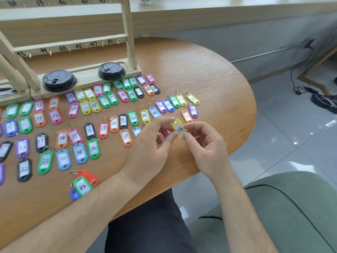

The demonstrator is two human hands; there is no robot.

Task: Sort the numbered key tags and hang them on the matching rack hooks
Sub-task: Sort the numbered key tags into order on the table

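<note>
Tag (178, 129), glossy yellow plastic oval marked 48, centre frame: I see left hand (151, 148) and right hand (206, 145) pinching it.

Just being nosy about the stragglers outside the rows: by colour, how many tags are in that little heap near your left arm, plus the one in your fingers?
1 red tag, in the heap
1 green tag, in the heap
1 blue tag, in the heap
1 yellow tag, in the fingers
Total: 4
</note>
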